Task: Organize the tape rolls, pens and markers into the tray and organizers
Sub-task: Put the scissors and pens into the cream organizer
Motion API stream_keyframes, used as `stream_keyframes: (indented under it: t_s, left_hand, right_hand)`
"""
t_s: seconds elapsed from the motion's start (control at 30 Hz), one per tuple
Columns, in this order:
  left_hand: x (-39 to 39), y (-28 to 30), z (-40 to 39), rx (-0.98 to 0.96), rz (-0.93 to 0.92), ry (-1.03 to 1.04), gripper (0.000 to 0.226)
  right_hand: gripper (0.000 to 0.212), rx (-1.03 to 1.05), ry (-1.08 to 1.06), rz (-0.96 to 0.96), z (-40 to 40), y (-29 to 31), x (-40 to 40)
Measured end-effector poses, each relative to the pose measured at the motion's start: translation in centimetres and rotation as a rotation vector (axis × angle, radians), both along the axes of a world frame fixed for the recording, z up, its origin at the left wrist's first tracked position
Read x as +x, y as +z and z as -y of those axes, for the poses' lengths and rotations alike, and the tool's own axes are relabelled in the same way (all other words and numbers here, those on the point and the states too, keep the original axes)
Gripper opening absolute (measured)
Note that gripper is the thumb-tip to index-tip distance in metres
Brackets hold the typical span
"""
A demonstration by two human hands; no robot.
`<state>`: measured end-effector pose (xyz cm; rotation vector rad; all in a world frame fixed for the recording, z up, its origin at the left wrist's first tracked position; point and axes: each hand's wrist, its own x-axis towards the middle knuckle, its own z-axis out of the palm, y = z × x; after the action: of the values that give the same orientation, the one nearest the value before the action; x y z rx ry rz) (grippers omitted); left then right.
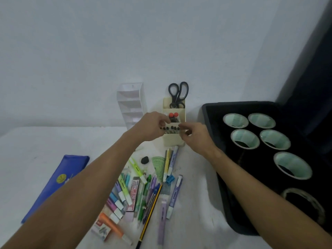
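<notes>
A cream tiered organizer [173, 139] stands against the wall. Black scissors [177, 94] sit in its top pocket, two red-capped markers [173, 115] in the middle one, and several dark-capped markers [170, 129] in the lowest. My left hand [150, 125] and my right hand [195, 135] pinch that row of dark markers from either side. A clear empty organizer [130, 103] stands to the left. A black tray [212, 126] on the right holds several tape rolls [245, 139]. Loose pens and highlighters [143, 187] lie on the white table below.
A blue pouch [61, 177] lies at the left under my forearm. Among the pens are a black eraser [144, 159], a green protractor [159, 164], a blue sharpener [170, 179], a staples box [101, 230] and a striped pencil [150, 211].
</notes>
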<state>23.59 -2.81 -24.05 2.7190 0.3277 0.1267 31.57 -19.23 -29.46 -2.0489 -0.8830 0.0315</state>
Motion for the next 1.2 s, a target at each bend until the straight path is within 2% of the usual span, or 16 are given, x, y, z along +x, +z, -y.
stream_keyframes:
  t_s: [0.1,0.27,0.4,0.53,0.8,1.03,1.2]
  left_hand:
    - [-0.3,-0.5,-0.5,-0.066,0.013,0.041,0.045]
    - [-0.2,-1.8,-0.5,-0.031,0.021,0.007,0.041]
    - [0.4,-2.0,0.0,0.002,0.045,-0.02,0.032]
    - [0.4,-2.1,-0.2,-0.006,0.045,-0.01,0.038]
    - [-0.2,-2.4,-0.4,-0.008,0.074,0.032,0.028]
    - [0.0,-2.5,-0.2,-0.017,0.042,0.031,0.036]
    - [-0.4,-2.6,-0.2,-0.075,0.05,0.056,0.045]
  right_hand:
    - [0.035,0.005,0.005,-0.041,-0.4,-0.2,0.2]
    - [0.047,-0.022,0.042,-0.091,-0.4,0.1,-0.1]
    - [0.044,-0.044,0.069,-0.048,-0.3,-0.2,-0.3]
    - [0.038,-0.032,0.071,-0.033,-0.4,-0.2,-0.1]
    - [0.046,-0.08,0.078,-0.017,-0.4,-0.3,-0.2]
    - [0.057,-0.136,0.143,-0.034,0.0,0.2,-0.6]
    - [0.067,-0.098,0.146,-0.022,-0.3,-0.6,-0.1]
